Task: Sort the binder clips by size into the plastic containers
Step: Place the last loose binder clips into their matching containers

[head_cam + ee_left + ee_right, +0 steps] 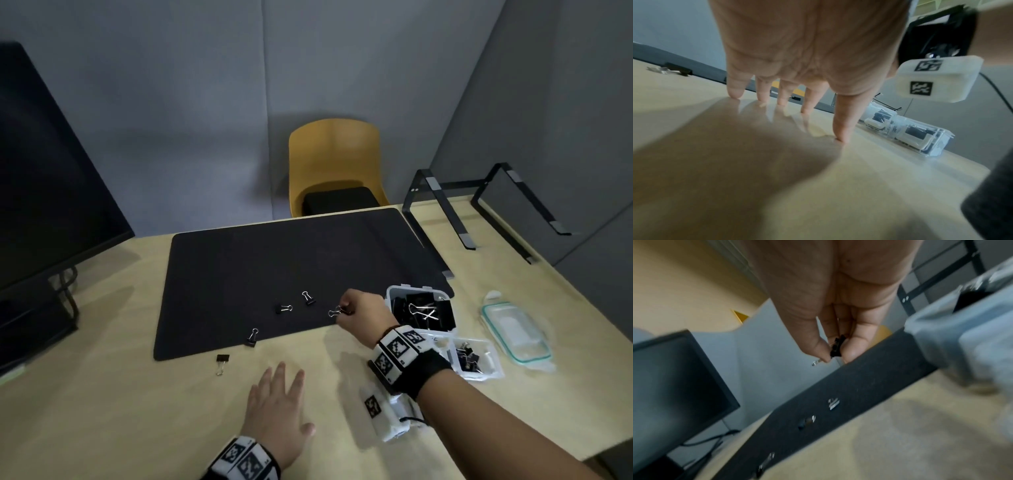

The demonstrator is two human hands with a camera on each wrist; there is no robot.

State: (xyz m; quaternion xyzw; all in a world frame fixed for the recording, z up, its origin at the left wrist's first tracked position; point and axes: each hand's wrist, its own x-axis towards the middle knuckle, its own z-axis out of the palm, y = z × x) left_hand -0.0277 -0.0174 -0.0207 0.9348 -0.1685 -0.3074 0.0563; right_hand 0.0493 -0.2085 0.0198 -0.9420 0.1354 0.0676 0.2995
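My right hand [359, 310] pinches a small black binder clip [837, 346] between thumb and fingers above the black mat [274, 260]; its wire handles [335, 312] stick out to the left. Three small clips lie loose on the mat [309, 298] [283, 308] [252, 337], and another clip [222, 362] lies on the wooden table. A clear container [423, 310] to the right holds large clips; a second container [474, 356] nearer me holds small ones. My left hand [279, 407] rests flat on the table, fingers spread, holding nothing.
A clear lid with a green seal [517, 334] lies right of the containers. A black metal stand [479, 205] sits at the back right, a dark monitor [44, 171] at the left, and a yellow chair [334, 161] behind the table.
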